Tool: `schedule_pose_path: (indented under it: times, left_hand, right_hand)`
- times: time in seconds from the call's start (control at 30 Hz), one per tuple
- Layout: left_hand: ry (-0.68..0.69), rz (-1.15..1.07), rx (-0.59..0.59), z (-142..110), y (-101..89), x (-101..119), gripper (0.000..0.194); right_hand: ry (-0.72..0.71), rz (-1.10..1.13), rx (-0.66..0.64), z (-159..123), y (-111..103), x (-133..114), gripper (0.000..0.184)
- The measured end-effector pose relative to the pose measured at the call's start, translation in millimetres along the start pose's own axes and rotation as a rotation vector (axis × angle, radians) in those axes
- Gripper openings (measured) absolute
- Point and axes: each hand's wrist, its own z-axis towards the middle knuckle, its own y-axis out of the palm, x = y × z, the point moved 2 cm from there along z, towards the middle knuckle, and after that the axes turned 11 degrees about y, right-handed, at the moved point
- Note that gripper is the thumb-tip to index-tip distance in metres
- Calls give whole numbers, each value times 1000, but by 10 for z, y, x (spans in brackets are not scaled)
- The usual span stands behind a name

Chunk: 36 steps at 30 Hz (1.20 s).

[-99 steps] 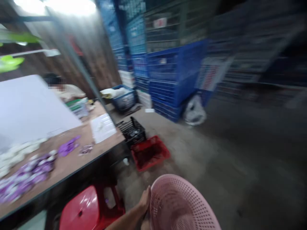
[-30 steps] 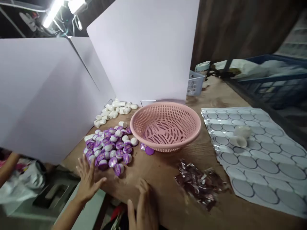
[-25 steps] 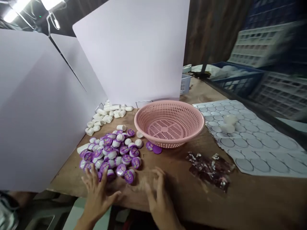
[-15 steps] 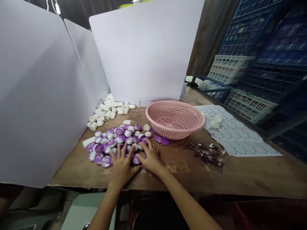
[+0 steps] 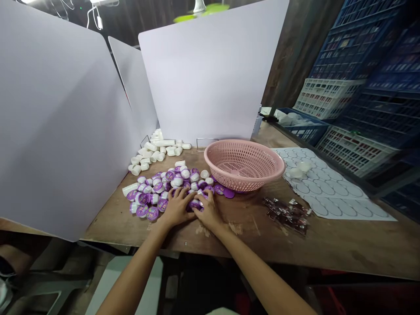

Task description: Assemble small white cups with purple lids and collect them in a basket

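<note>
A heap of small white cups with purple printed lids (image 5: pixel 158 188) lies on the wooden table. At its near right edge my left hand (image 5: pixel 178 209) rests with fingers apart on top of several lidded cups. My right hand (image 5: pixel 209 213) is close beside it, fingers spread and bent over the cups at the right side of the heap. Some cups between and under my hands are partly hidden. Just behind my right hand, a few loose purple lids (image 5: pixel 229 193) lie at the foot of the pink plastic basket (image 5: pixel 244 183).
White cups without lids (image 5: pixel 152 154) are piled at the back left, by white partition boards (image 5: pixel 210 78). Dark red sachets (image 5: pixel 288 214) lie to the right, near a white sheet printed with ovals (image 5: pixel 328 188). Stacked plastic crates (image 5: pixel 341 140) stand beyond the table.
My hands have pushed inward and slightly forward against the heap, bunching the cups near them. The camera has shifted a little, moving the whole scene slightly right.
</note>
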Motion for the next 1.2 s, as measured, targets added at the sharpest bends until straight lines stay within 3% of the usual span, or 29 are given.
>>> schedule_pose_path:
  times: [0.17, 0.27, 0.37, 0.47, 0.53, 0.6, 0.73, 0.77, 0.83, 0.9, 0.93, 0.97, 1.07, 1.2]
  left_hand:
    - [35, -60, 94, -26, 80, -20, 54]
    - [44, -93, 111, -27, 90, -15, 44]
    - [35, -79, 69, 55, 92, -10, 39]
    - [27, -44, 44, 160, 113, -17, 45]
    - [52, -42, 70, 203, 130, -28, 44]
    - [100, -63, 130, 217, 142, -39, 39]
    - [201, -70, 215, 200, 157, -44, 37]
    - [228, -56, 209, 197, 162, -39, 40]
    - [265, -34, 188, 191, 161, -32, 42]
    - [277, -54, 155, 180, 145, -34, 43]
    - [273, -80, 130, 172, 134, -40, 42]
    - [269, -109, 100, 161, 123, -49, 40]
    - [265, -153, 73, 110, 98, -86, 37]
    - [260, -218, 264, 30, 74, -152, 43]
  right_hand:
    - [-12, 109, 66, 19, -66, 86, 30]
    - [14, 199, 131, -7, -209, 108, 24]
    - [-110, 208, 221, 42, -555, -61, 25]
    - [-255, 85, 436, 318, -1075, -281, 25]
    - [-186, -63, 578, 644, -1405, -291, 20]
    - [-1, -240, 463, 1018, -1616, -151, 17]
    - [287, -366, 11, 1437, -1758, 226, 16]
    - [298, -349, -12, 1436, -1779, 242, 19]
    - [236, -290, 115, 1310, -1824, 125, 21]
    - [80, -177, 314, 1043, -1815, -140, 13]
    - [-12, -108, 352, 884, -1759, -286, 9]
    - [-100, -35, 306, 731, -1656, -415, 8]
    - [-182, -15, -133, 431, -1119, -560, 11]
    - [-37, -395, -198, 504, -456, -245, 46]
